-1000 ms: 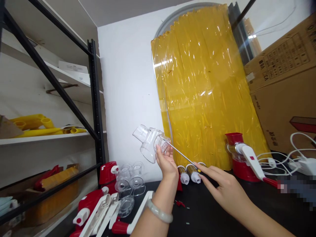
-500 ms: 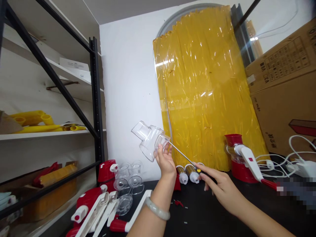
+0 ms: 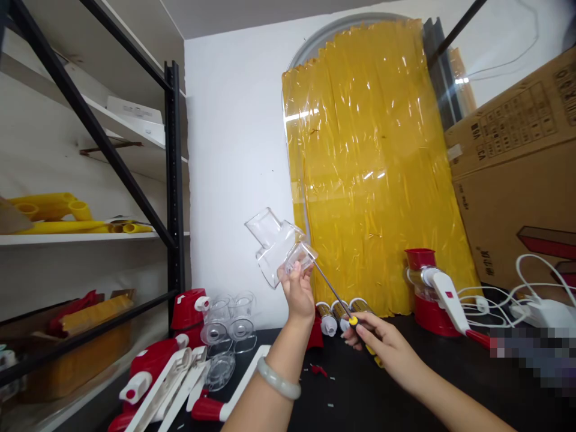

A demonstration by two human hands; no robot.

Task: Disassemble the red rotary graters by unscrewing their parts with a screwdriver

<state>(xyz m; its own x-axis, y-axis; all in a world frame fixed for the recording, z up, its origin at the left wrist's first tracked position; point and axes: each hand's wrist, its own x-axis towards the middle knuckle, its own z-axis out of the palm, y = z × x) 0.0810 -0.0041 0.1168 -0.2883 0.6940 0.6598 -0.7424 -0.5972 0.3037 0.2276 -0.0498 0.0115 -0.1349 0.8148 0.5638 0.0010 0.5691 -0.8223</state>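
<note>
My left hand (image 3: 297, 289) is closed around the lower end of a clear plastic housing (image 3: 276, 249), raised in front of the white wall. The housing has a wide angled chute pointing up and left. In my right hand (image 3: 371, 333) is a screwdriver (image 3: 333, 292), gripped by its black and yellow handle. Its long metal shaft slants up and left, and the tip meets the right edge of the housing near my left fingers. Whether the tip sits on a screw is too small to tell.
Red grater bodies (image 3: 189, 312), white crank handles (image 3: 157, 390) and several clear housings (image 3: 225, 327) lie at the left. Grater drums (image 3: 327, 321) stand behind my hands. An assembled red grater (image 3: 434, 300), white cables (image 3: 486, 300) and a cardboard box (image 3: 517, 198) are at the right.
The clear housing has turned slightly, its chute more upright. My right hand has shifted a little left and down, and now its fingers wrap the screwdriver handle, with more of the yellow showing.
</note>
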